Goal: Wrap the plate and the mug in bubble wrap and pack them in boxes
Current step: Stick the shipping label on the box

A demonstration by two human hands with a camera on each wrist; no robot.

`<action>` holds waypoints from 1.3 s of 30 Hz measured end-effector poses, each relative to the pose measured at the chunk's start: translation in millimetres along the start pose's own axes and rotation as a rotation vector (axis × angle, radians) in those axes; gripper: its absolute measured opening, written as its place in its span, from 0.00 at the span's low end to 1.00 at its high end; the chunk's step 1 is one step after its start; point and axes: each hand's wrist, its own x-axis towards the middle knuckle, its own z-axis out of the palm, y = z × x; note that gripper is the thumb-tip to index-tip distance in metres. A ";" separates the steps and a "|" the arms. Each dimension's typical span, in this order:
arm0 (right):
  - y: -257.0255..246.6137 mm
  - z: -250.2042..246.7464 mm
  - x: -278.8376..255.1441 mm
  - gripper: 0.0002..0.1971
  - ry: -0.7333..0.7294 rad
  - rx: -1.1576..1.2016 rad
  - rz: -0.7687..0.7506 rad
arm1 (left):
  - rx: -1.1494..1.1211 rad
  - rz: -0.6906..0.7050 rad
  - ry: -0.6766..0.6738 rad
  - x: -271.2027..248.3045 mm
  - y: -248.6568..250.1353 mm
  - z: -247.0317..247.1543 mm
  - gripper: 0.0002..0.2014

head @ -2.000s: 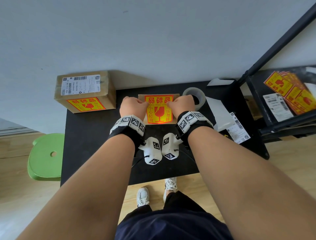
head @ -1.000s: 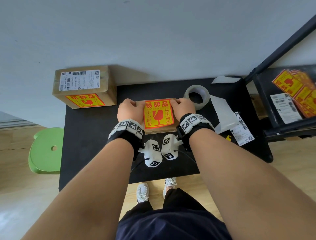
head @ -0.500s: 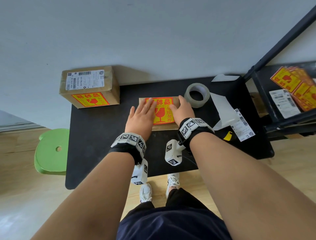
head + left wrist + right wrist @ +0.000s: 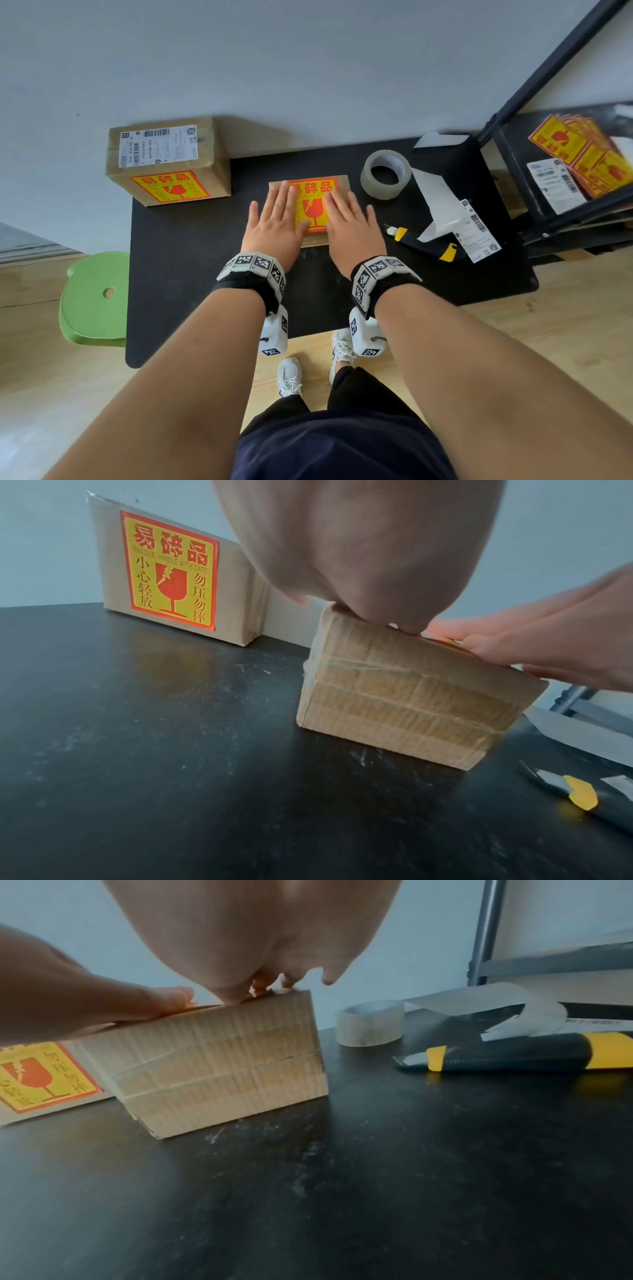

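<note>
Head view: left hand (image 4: pixel 277 222) and right hand (image 4: pixel 349 226) lie flat, fingers straight, pressing the sticker (image 4: pixel 313 205) onto the small box (image 4: pixel 310 241) directly beneath. Box sits mid-table (image 4: pixel 191 267), equally near both hands. Second box (image 4: pixel 168 161) at far-left corner; tape roll (image 4: pixel 385 174) and knife (image 4: pixel 424 240) right. Bare tabletop toward the near edge.

Black table (image 4: pixel 191 274) bearing: small taped box (image 4: pixel 404 696) near the far edge, centre; larger labelled box (image 4: pixel 164 161) overhanging the far left corner; tape roll (image 4: pixel 386 179), utility knife (image 4: pixel 514 1054) and label sheets (image 4: pixel 455 219) toward the right edge.
</note>
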 end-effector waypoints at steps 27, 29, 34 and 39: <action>-3.5 -29.5 28.0 0.34 -0.175 0.691 0.578 | -0.260 -0.118 0.147 3.9 5.2 -26.6 0.21; -5.6 -31.0 37.8 0.38 -0.179 0.706 0.650 | -0.140 -0.060 0.092 11.8 3.8 -28.1 0.25; -4.8 -38.8 56.1 0.41 -0.202 0.730 0.780 | -0.091 -0.006 -0.028 19.4 -5.1 -25.4 0.29; -0.6 -37.2 65.3 0.36 -0.222 0.716 0.753 | -0.098 0.010 -0.069 25.3 -8.9 -18.5 0.30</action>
